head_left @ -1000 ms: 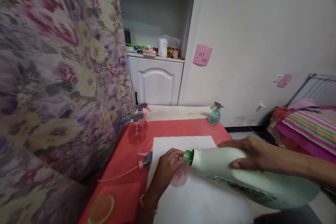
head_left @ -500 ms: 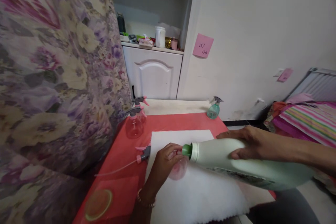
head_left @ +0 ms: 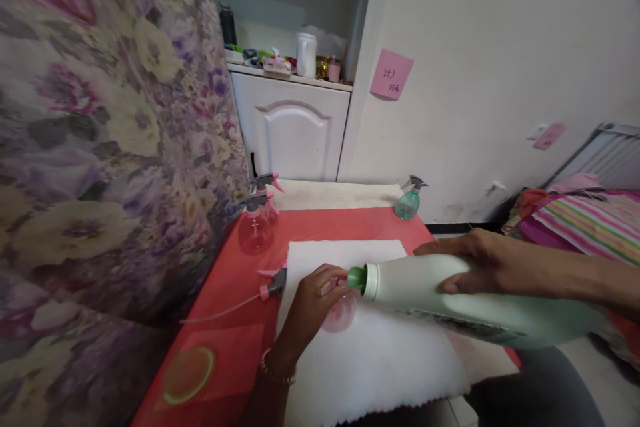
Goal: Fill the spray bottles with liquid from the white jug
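My right hand [head_left: 480, 267] is wrapped over a large pale green jug [head_left: 415, 280], which is tipped nearly level with its green spout [head_left: 357, 278] pointing left. Below the spout stands a clear pink spray bottle body [head_left: 341, 313] without its top, on a white cloth [head_left: 385, 360]. My left hand [head_left: 315, 293] pinches that bottle at its neck, and the fingers hide the opening. Whether liquid runs from the spout I cannot make out. Left of the cloth lies a grey and pink trigger sprayer head [head_left: 273, 285] with its long tube [head_left: 220, 315].
Two pink spray bottles [head_left: 256, 230] with grey heads stand at the table's left, and a green one [head_left: 408, 202] at the far right. A round yellow-green lid or ring [head_left: 207, 373] lies front left. A floral curtain [head_left: 125, 147] borders the left side of the red table [head_left: 235, 293].
The view has tilted slightly, so the table things sit a little higher or shifted. Both hands keep their holds, and the jug stays tipped at the pink bottle's neck.
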A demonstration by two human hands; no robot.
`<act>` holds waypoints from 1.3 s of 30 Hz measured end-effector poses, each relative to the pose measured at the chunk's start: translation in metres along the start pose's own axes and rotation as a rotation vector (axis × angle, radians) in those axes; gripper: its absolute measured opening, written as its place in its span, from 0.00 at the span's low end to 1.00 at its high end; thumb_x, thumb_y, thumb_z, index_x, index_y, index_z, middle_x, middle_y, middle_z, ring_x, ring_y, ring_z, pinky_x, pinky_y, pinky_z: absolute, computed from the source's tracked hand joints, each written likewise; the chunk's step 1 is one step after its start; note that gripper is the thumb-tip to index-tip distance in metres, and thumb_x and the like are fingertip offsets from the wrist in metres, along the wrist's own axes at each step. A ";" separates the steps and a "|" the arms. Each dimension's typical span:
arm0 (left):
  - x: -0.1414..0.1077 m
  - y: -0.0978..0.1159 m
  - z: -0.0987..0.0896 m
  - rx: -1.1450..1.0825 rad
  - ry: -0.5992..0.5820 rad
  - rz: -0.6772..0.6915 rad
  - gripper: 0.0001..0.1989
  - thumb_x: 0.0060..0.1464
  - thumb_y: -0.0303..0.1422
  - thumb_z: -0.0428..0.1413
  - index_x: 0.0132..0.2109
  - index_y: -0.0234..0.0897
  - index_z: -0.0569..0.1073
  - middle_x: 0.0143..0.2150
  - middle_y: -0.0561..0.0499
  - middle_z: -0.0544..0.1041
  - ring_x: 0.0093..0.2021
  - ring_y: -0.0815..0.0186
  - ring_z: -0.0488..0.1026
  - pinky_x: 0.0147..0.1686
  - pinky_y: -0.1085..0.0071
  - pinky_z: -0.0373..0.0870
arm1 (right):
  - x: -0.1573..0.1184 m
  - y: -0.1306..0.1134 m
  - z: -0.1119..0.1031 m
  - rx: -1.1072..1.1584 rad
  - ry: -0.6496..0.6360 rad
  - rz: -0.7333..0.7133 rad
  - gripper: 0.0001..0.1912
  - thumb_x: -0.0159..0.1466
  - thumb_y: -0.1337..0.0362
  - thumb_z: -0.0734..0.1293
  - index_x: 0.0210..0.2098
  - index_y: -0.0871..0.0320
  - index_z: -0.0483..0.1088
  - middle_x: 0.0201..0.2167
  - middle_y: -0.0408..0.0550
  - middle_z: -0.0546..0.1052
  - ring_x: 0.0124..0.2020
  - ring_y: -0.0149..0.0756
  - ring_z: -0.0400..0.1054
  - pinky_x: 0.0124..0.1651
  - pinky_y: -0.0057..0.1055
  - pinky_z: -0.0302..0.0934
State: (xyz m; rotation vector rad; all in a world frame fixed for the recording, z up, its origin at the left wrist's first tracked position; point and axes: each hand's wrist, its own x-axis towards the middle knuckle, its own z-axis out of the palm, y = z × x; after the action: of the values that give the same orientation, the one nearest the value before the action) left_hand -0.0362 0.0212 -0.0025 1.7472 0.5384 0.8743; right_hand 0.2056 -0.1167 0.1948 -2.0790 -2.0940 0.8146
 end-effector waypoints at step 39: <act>-0.001 0.003 0.004 0.041 0.017 0.013 0.05 0.53 0.32 0.58 0.39 0.38 0.76 0.39 0.50 0.76 0.42 0.64 0.73 0.44 0.70 0.68 | 0.003 -0.013 -0.009 -0.040 -0.105 -0.002 0.24 0.62 0.54 0.66 0.57 0.49 0.67 0.35 0.42 0.78 0.32 0.34 0.71 0.32 0.25 0.63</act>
State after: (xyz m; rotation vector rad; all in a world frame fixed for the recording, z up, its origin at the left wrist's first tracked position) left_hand -0.0343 0.0172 -0.0010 1.7835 0.5603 0.8928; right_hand 0.1972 -0.1105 0.2077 -2.0974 -2.1817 0.9088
